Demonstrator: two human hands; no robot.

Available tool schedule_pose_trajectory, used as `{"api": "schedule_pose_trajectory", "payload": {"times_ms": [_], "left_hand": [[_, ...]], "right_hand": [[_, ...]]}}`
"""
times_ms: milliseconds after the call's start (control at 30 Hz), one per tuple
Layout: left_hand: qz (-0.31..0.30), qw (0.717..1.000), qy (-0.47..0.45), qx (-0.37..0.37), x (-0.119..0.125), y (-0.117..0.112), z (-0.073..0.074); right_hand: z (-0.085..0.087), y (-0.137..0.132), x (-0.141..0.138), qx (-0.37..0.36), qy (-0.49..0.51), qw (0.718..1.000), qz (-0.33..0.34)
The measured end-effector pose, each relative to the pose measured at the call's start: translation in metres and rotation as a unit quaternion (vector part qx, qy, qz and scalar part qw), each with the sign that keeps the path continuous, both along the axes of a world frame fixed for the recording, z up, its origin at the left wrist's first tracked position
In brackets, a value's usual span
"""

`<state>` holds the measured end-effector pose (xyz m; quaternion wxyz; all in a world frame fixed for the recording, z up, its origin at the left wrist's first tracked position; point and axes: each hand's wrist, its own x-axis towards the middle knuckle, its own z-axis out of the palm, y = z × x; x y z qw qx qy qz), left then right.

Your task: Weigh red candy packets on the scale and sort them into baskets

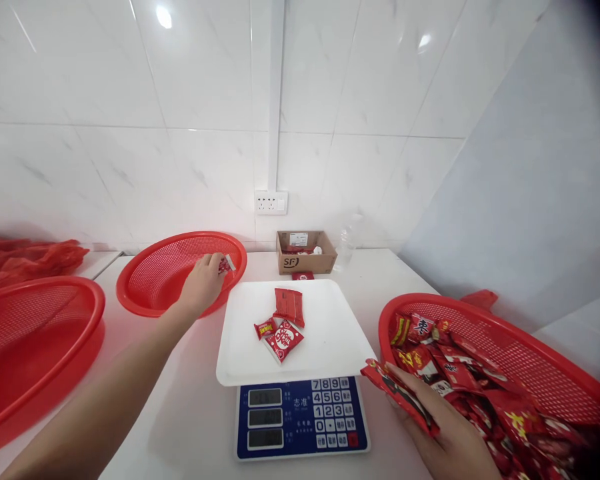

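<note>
My left hand [203, 283] reaches over a red plastic basket [145, 287] at the back left, its fingers closed on a small snack packet [226, 264]. My right hand [437, 427] grips a red snack packet [403, 395] between thumb and fingers, beside the scale's front right corner. A white scale pan [325, 333] lies between the hands with three red packets on it: a larger plain one [289, 305], a square one [284, 340] and a tiny one [265, 329]. Below the pan is the blue scale panel [300, 420]; its display digits are unreadable.
At right, a red basket [520, 327] is heaped with red packets. Another red basket [40, 360] stands at left, with red mesh bags [30, 260] behind it. A cardboard box [307, 265] and a clear plastic bottle [349, 241] stand near the tiled wall.
</note>
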<state>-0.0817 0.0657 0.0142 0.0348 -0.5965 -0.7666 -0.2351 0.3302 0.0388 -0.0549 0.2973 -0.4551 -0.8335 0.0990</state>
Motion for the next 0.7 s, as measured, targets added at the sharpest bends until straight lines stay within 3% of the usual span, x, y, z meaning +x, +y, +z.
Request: {"api": "schedule_pose_trajectory", "payload": {"times_ms": [100,233,333,433,533,700], "left_hand": [[-0.04,0.999,0.002,-0.001,0.008,-0.008,-0.006],[-0.186,0.979,-0.025,-0.081,0.05,-0.029,-0.025],[-0.237,0.965,-0.033,-0.107,0.076,-0.04,-0.034],[-0.234,0.966,-0.036,-0.099,0.08,-0.039,-0.033],[-0.209,0.975,-0.029,-0.065,0.064,-0.032,-0.026],[-0.086,0.996,-0.005,0.02,0.019,-0.015,-0.009]], "right_hand": [[0.0,0.0,0.0,-0.002,-0.008,1.0,0.0],[0.001,0.0,0.0,-0.004,-0.014,1.0,-0.007],[0.0,0.0,0.0,-0.006,-0.016,1.0,-0.01],[-0.001,0.0,0.001,-0.004,-0.014,1.0,-0.013],[-0.001,0.0,0.002,0.002,-0.013,1.0,-0.008],[0.002,0.0,0.001,0.016,-0.006,1.0,0.002]]}}
